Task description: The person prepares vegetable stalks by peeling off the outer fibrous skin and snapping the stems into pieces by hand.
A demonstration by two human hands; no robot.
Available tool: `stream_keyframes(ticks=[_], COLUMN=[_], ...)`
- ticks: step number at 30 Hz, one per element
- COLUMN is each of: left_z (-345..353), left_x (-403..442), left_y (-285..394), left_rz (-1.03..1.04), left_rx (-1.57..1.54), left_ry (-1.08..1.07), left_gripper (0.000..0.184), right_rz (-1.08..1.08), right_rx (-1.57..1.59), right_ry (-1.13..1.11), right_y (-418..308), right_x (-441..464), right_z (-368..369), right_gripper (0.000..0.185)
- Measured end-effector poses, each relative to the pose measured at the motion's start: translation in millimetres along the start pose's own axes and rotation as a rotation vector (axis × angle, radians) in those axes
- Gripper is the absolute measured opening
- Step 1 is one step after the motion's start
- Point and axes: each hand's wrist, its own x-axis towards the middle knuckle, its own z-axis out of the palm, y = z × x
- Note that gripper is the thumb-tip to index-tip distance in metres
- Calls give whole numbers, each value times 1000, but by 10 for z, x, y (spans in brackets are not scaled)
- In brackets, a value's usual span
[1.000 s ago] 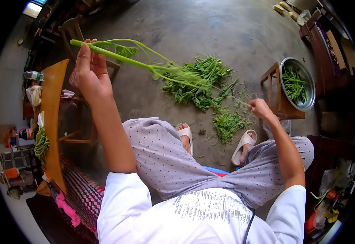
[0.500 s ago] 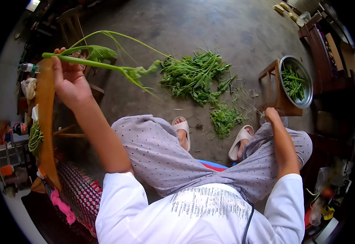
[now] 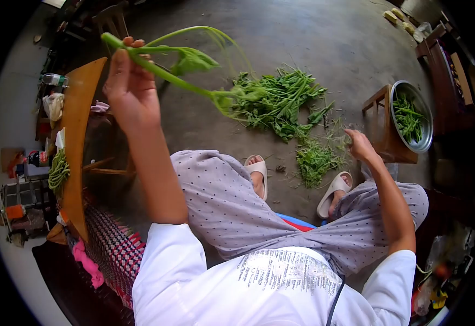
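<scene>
My left hand [image 3: 132, 93], raised at the upper left, pinches a long leafy green stem [image 3: 179, 81] near its thick end. The stem's leaves and thin side stalks trail to the right. My right hand [image 3: 361, 145] is closed, with fingers pressed together, low over the floor on the right. Whether a thin strand is in it is too small to tell. Between the hands lies a heap of leafy green stems [image 3: 281, 103] on the floor. A smaller pile of fine green trimmings [image 3: 316, 162] is just left of my right hand.
On a wooden stool [image 3: 376, 108] at the right, a metal basin [image 3: 429, 130] contains green stem pieces. At the left, a wooden table [image 3: 80, 146] has a bundle of green beans or stems [image 3: 59, 171] beside it. My sandalled feet flank the trimmings.
My left hand has moved right and slightly up in view with the stem. My right hand has lifted forward, away from my knee, toward the trimmings. The whole view has shifted a little.
</scene>
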Motion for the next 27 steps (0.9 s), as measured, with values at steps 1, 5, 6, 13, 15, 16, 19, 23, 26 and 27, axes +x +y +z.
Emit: stream_keyframes(ticks=[1,5,6,13,15,16,19,23,26,27], left_z=[-52,184,201,488,520,569,690,772,861,883], left_x=[-3,-157,-186,-421,-463,-500,-604,-675,-741,-760], left_y=[-40,-182,-210,-433,-487,-512,-594,-682,-728,-744], left_rz=[-68,-210,-264,-469,-510,-522,-547,-626,-641,-642], left_rx=[-52,-83,-93,-70,-81,-35,38,51,105,146], left_ry=[-126,-127,-198,-283,-315,-320,-304,-339,-334,-325], left_gripper=[26,25,26,27,27,26,24,23,24,25], right_rz=[-80,-186,-246,-181,-179,-182,-256,-335,-348,-345], right_rx=[77,107,179,415,464,516,657,693,720,676], right_ry=[131,131,161,101,118,130,188,286,312,392], right_y=[-230,-993,-1074,-1375,-1338,-1323,-1447,-1569,-1591,-1583], right_x=[-15,-174,-212,-566,-596,-606,-630,-650,-667,-653], right_z=[-133,-710,-788,-1266,-1321,-1350,-1468,-1568,-1594,-1587], right_gripper=[48,45,46,53,54,55,54,53,48,43])
